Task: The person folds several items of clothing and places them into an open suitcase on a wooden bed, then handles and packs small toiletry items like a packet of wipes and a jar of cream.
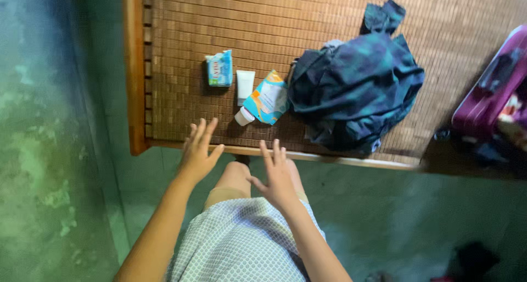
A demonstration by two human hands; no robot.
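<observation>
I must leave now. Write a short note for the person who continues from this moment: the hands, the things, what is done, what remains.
Left hand: open, fingers spread, empty, over the front edge of the bamboo mat.
Right hand: open, empty, just before the wooden edge.
Things on the mat, in a row: blue packet, white tube, spouted pouch lying tilted. To their right, a dark plaid garment, crumpled.
Done: nothing is held or touched.
Left: all three small items and the garment still lie on the mat, unhandled.
</observation>
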